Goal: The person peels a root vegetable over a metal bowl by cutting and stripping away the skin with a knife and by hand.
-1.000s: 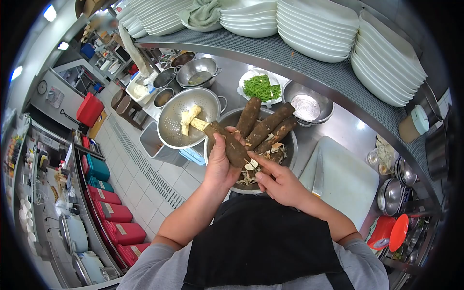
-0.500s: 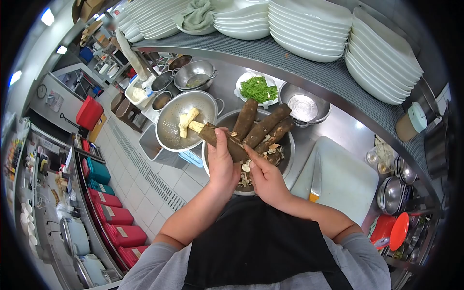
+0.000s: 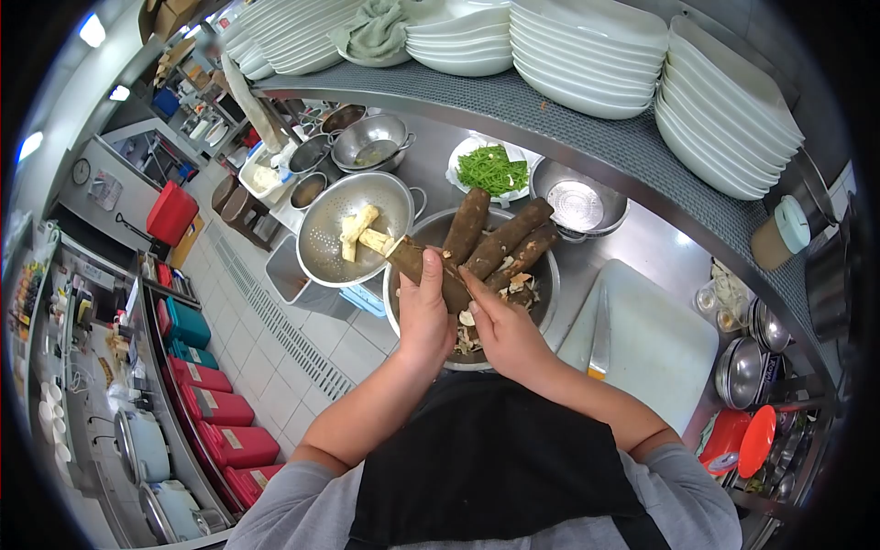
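Note:
My left hand (image 3: pixel 426 316) is closed around a thick root with brown skin (image 3: pixel 417 261), its thumb lying along the top. The root's pale cut end points up and left toward the colander. My right hand (image 3: pixel 504 332) presses against the root's lower end, fingers together; whether it also holds a small tool is hidden. Under both hands stands a metal bowl (image 3: pixel 551 307) with several more brown roots (image 3: pixel 504 241) and peel scraps (image 3: pixel 521 286). Pale peeled pieces (image 3: pixel 357 229) lie in the perforated metal colander (image 3: pixel 316 220) at the left.
Behind the bowl are a plate of cut green vegetables (image 3: pixel 493 170) and a metal pan (image 3: pixel 579 202). A knife (image 3: pixel 600 335) lies on the white cutting board (image 3: pixel 655 344) at right. Stacked white dishes (image 3: pixel 587 55) fill the shelf (image 3: pixel 477 99) above. A grey bin (image 3: pixel 284 268) stands at left.
The root has turned slightly in my hands, and its pale cut end now shows more plainly. My left thumb has shifted a little to the right.

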Motion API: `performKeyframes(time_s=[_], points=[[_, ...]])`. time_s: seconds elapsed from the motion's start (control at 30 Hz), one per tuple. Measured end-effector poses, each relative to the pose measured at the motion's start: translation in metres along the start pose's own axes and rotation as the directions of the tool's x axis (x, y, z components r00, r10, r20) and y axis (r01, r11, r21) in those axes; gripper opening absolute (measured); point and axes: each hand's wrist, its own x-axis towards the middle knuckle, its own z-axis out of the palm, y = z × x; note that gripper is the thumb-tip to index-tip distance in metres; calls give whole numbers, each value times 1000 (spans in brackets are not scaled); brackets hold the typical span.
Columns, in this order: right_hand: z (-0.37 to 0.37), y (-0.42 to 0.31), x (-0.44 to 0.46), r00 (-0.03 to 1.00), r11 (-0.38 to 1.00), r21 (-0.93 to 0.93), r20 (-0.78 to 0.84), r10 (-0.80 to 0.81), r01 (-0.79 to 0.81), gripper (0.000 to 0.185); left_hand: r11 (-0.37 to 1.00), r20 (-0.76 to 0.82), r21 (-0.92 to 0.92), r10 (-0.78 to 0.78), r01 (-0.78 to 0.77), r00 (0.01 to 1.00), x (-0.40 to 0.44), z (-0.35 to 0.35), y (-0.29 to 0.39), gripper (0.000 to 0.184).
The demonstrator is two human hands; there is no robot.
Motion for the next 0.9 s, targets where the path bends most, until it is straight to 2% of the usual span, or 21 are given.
performKeyframes(time_s=[0.07, 0.13, 0.17, 0.2, 0.23, 0.27, 0.3, 0.37, 0.67, 0.77, 0.8, 0.83, 0.87, 0.9], points=[[1, 10, 5, 1000, 1000, 8, -5, 18, -18, 47, 1000, -4, -1, 5, -5, 1000, 2, -2, 0, 43], [-2, 24, 12, 986, 981, 99, -6, -165, 165, 46, 997, 98, -51, -54, 59, 994, 7, -13, 0, 44], [-8, 29, 12, 987, 981, 102, -5, -163, 163, 46, 997, 95, -50, -55, 60, 994, 7, -18, -1, 44], [-20, 18, 13, 988, 961, 257, 140, 63, -98, 45, 992, 116, -71, -95, 104, 989, 7, -20, -1, 45], [-30, 5, 12, 916, 859, 362, 310, 256, -363, 44, 985, 141, -92, -134, 148, 981, 7, -21, -1, 46], [-33, -10, 11, 880, 808, 376, 335, 338, -453, 44, 984, 146, -91, -137, 151, 980, 9, -23, -2, 46], [-35, -10, 12, 882, 810, 377, 329, 337, -450, 44, 978, 188, -127, -143, 168, 972, 10, -26, -3, 45], [-37, -6, 13, 840, 732, 443, 424, 339, -519, 46, 969, 229, -162, -149, 188, 962, 11, -30, -4, 43], [-47, 5, 12, 791, 608, 545, 558, 251, -578, 48, 951, 284, -146, -224, 273, 932, 10, -37, -4, 50], [-46, 8, 9, 785, 589, 548, 554, 277, -594, 47, 930, 282, -154, -282, 333, 917, 9, -38, -6, 51], [-45, 10, 8, 786, 590, 548, 553, 276, -593, 47, 930, 219, -135, -308, 341, 926, 8, -38, -7, 51], [-44, 12, 7, 803, 720, 425, 508, 311, -548, 48, 930, 155, -115, -330, 349, 931, 8, -37, -8, 52], [-42, 15, 5, 822, 823, 281, 459, 337, -494, 49, 930, 157, -115, -329, 348, 931, 8, -36, -8, 52], [-33, 23, 2, 823, 823, 282, 458, 336, -493, 49, 940, 185, -104, -301, 324, 935, 7, -36, -7, 50]])
